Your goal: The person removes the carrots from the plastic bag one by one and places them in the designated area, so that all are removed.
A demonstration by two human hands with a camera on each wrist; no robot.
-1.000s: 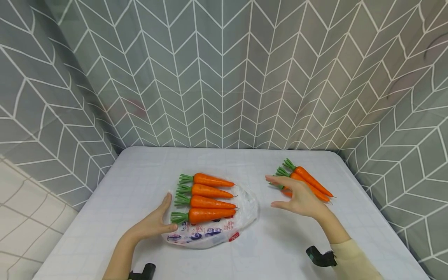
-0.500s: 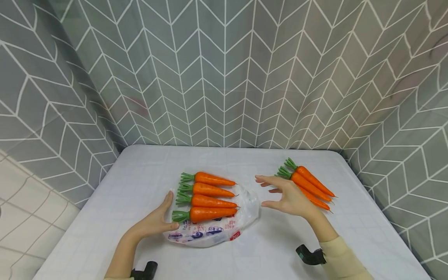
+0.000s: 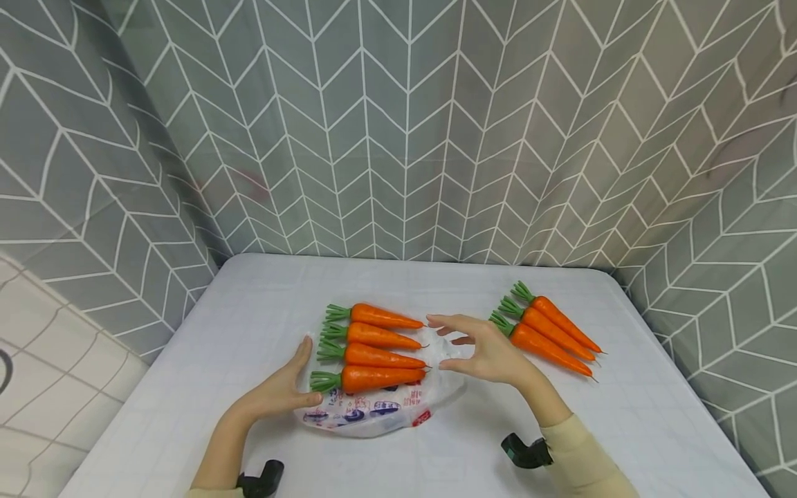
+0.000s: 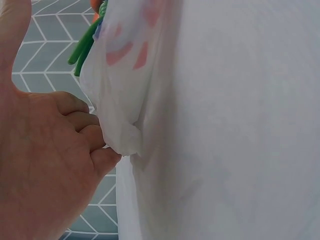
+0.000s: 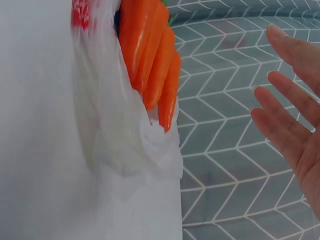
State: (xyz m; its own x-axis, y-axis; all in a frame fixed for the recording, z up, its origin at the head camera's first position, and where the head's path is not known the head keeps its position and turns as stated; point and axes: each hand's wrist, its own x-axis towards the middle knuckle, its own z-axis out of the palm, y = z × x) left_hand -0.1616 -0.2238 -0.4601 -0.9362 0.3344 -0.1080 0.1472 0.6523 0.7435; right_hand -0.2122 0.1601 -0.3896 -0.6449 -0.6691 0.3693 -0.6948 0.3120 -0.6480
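Note:
Several orange carrots (image 3: 382, 378) with green stem stubs lie side by side on a white plastic bag (image 3: 367, 415) with red and blue print. My left hand (image 3: 277, 391) is at the bag's left end, thumb and fingers spread apart beside the stems. In the left wrist view its fingertips (image 4: 106, 159) touch the bag's edge. Over the bag's right end, by the carrot tips, hovers my right hand (image 3: 486, 349); its fingers are parted and hold nothing. The right wrist view shows that hand (image 5: 295, 115) apart from the carrots and the bag.
Three more carrots (image 3: 551, 346) lie together at the table's right side, beyond my right hand. The table (image 3: 261, 290) has a white cover. Grey patterned curtains (image 3: 398, 138) enclose its back and sides. White tiles (image 3: 50, 387) show at the left.
My right hand has moved left from over the three right-hand carrots to the bag's right end, leaving those carrots in full view. My left hand stays by the bag.

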